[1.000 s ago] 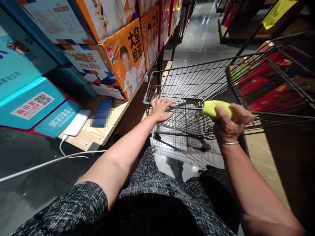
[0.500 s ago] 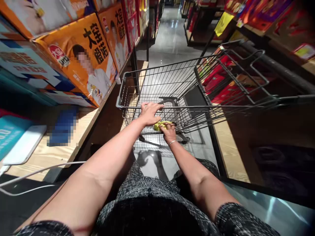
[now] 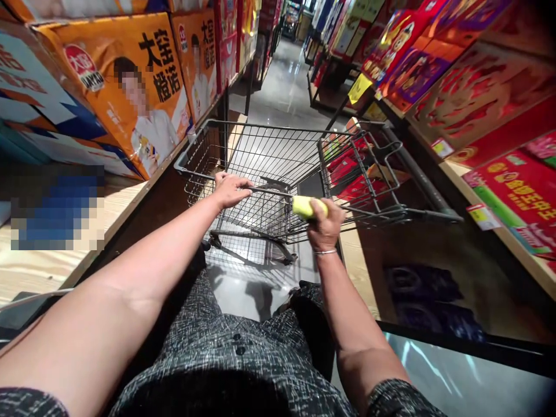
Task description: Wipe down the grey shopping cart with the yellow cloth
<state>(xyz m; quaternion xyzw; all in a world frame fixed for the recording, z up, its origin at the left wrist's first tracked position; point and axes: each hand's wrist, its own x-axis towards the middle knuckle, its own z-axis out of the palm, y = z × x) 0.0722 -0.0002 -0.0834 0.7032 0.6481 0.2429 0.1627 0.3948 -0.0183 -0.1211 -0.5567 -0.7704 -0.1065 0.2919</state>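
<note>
Grey wire makes up the empty shopping trolley (image 3: pixel 278 156) that stands in the aisle ahead of the person, its rear rail nearest the body. The left hand (image 3: pixel 230 190) lies over that rail towards its left corner, fingers curled loosely down on the wire — resting more than gripping. The right hand (image 3: pixel 325 227) is closed around the yellow-green foam grip (image 3: pixel 305 207) on the right part of the same rail, thumb wrapped over it; a thin silver bangle (image 3: pixel 325 252) sits at the wrist.

Half a second earlier the right hand was lower and close in beside the left, near the middle of the rail; now the two are well apart, each at its own end. The view has also lifted, so more of the glossy grey floor (image 3: pixel 282 92) shows beyond the trolley's front edge. Judging by this, the trolley is now held squarely with both hands.

Orange printed cartons (image 3: pixel 130 87) line the pale wooden shelf (image 3: pixel 52 266) on the left, whose edge is just beside the trolley's left rim; red gift boxes (image 3: pixel 512 191) fill the shelves on the right.
</note>
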